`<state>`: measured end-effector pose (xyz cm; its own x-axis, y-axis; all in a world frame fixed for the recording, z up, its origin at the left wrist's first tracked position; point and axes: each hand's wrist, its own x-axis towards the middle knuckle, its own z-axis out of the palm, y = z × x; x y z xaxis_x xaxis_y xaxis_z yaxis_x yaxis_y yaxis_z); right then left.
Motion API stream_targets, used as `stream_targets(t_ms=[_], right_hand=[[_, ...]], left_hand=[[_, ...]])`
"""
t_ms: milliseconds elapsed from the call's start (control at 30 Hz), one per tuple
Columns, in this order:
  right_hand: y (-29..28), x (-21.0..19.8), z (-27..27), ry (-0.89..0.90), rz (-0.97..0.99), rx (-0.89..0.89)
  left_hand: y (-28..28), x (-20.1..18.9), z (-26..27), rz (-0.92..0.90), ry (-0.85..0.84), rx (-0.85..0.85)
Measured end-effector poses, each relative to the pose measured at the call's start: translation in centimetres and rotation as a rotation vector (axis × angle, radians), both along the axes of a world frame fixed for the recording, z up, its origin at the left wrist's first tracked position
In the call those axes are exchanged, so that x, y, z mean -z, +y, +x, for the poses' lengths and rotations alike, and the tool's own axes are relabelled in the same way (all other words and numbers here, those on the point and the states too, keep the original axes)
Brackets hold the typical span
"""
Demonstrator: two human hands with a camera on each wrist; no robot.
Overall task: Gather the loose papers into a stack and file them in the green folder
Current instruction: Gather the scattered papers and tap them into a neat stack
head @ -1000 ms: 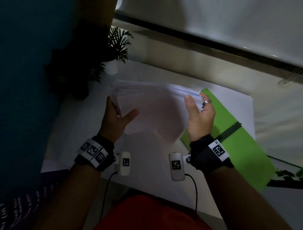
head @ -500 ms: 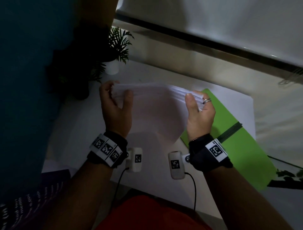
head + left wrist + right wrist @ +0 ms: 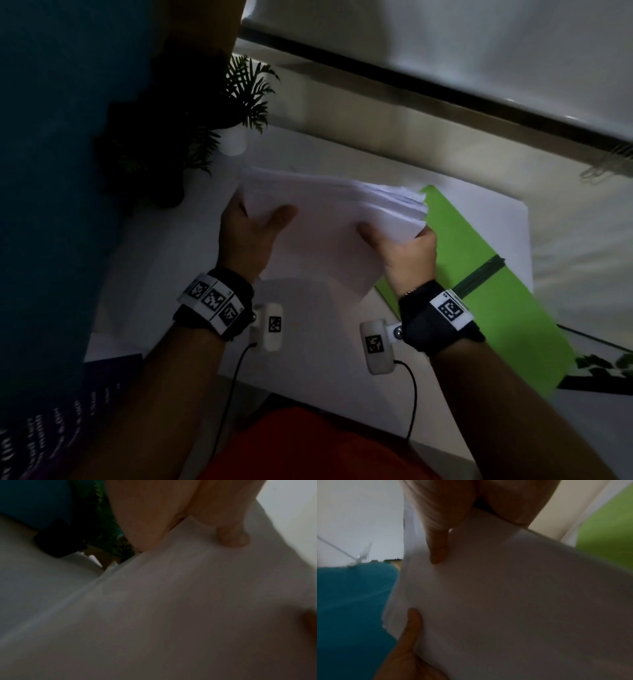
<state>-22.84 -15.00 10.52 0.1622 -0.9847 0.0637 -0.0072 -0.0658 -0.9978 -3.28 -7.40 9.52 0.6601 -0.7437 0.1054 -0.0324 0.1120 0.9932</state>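
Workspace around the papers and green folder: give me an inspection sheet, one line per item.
Surface: white table, dimly lit.
Job's things: paper stack held above the table, right-hand edges fanned and uneven; green folder lies closed to the right, a dark band across it.
Clutter: potted plant at the far left corner; dark printed sheet at the near left edge.
Grippers: left hand holds the stack's left edge, thumb on top; right hand grips its right edge.
Cables: a black lead hangs from each wrist camera.
Surroundings: teal wall left, pale panels behind.
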Motion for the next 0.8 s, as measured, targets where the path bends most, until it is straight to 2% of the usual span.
stream_targets(t_ms=[100,267,333,400,533,633,800], right_hand=[[-0.1,-0.3,0.1,-0.003,-0.027,-0.002],[-0.6,-0.6,-0.2,0.0,-0.065,-0.08],[-1.0,-0.7,-0.1,0.009,-0.075,-0.106],[-1.0,-1.0,0.0,-0.027,-0.042,-0.123],[-0.9,-1.1,0.3,-0.072,-0.038,-0.134],[-1.0,-1.1,0.6,-0.189,-0.024,-0.052],[-1.2,-0.9,0.7,-0.235,0.018,-0.003]], left_hand=[[0.3,0.4,0.9,0.016,0.016,-0.018],[1.1,1.2,2.0,0.105,-0.027,0.089],[0.7,1.4,2.3,0.126,0.016,0.09],[0.5,1.4,2.4,0.123,0.063,0.104],[0.5,0.9,2.1,0.159,0.035,0.126],[0.5,0.5,1.8,0.125,0.022,0.107],[0.5,-0.7,0.7,-0.045,0.035,-0.043]])
